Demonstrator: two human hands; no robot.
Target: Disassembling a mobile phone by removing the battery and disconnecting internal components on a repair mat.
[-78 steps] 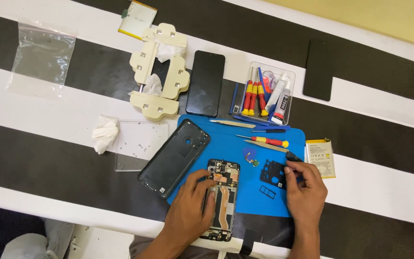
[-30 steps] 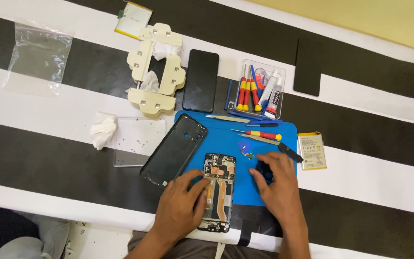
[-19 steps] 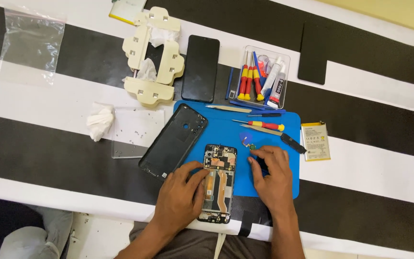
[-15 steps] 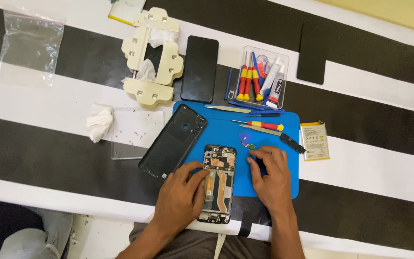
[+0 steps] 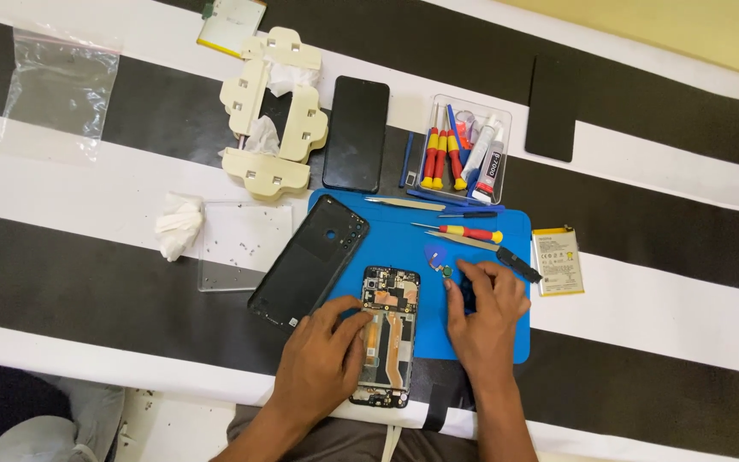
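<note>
Phone [image 5: 387,334]: back off, boards and copper-coloured parts bared; lies upright, half on the blue mat [image 5: 498,342], near the table's front edge.
Left hand [image 5: 322,359]: flat on the phone's left side, fingers spread, pressing, gripping nothing.
Right hand [image 5: 485,312]: on the mat just right of the phone, fingertips pinched over a small dark part [image 5: 465,295]; hold unclear.
Back cover [image 5: 310,261]: one, tilted, left of the phone.
Screwdrivers: one on the mat [image 5: 470,231], three red-yellow in the tray [image 5: 464,145].
Second phone [image 5: 357,133]: one, black, far.

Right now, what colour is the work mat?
Blue mat, seen in the head view.
</note>
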